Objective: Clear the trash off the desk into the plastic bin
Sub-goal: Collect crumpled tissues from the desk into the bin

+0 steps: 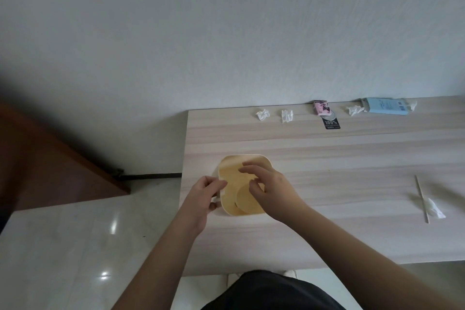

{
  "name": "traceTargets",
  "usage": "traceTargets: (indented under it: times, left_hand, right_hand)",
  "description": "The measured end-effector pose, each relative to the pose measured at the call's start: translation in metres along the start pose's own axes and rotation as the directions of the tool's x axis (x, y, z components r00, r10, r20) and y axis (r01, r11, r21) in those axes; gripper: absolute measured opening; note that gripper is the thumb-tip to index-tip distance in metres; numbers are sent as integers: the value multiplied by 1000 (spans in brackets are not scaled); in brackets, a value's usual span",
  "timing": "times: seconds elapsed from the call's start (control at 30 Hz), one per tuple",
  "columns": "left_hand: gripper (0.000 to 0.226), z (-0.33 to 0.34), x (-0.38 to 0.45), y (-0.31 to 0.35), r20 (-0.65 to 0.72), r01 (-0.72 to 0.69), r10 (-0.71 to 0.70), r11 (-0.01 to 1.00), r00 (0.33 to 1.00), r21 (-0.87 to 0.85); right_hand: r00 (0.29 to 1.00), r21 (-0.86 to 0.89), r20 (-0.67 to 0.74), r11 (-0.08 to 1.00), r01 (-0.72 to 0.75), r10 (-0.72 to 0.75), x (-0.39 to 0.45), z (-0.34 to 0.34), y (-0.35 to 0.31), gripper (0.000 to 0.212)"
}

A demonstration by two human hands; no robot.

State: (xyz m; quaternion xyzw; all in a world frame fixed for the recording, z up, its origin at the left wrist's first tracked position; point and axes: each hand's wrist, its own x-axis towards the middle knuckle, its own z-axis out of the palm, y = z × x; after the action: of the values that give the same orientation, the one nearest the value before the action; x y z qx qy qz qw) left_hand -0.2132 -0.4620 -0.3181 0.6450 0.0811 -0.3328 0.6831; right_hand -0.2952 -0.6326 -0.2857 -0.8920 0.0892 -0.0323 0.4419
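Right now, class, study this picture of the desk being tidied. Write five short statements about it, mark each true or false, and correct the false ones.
1. The plastic bin stands on the desk near its left edge. True.
2. The left hand grips the bin's left rim. True.
3. The right hand rests flat on the desk. False: it is over the bin's opening, fingers loosely curled.
4. Crumpled tissues lie along the desk's far edge by the wall. True.
5. The thin stick lies inside the bin. False: it lies on the desk at the right, beside a clear wrapper.
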Motion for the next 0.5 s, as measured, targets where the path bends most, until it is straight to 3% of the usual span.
traceTargets:
  times: [0.17, 0.3, 0.5]
  left_hand:
    - [15, -3, 14, 1, 1, 4, -4, 1000, 1000, 5]
    - [15, 1, 27, 7, 12, 12, -13, 1000, 1000, 11]
    - [23, 16, 50, 24, 2, 4, -4, 999, 1000, 44]
  right_hand:
    - [994, -65, -92, 997, 51, -57, 2, -8, 10, 42]
    - [989, -142, -149, 990, 2, -23, 21, -30, 27, 49]
    - [992, -334, -129, 942, -39, -5, 65, -66, 61, 52]
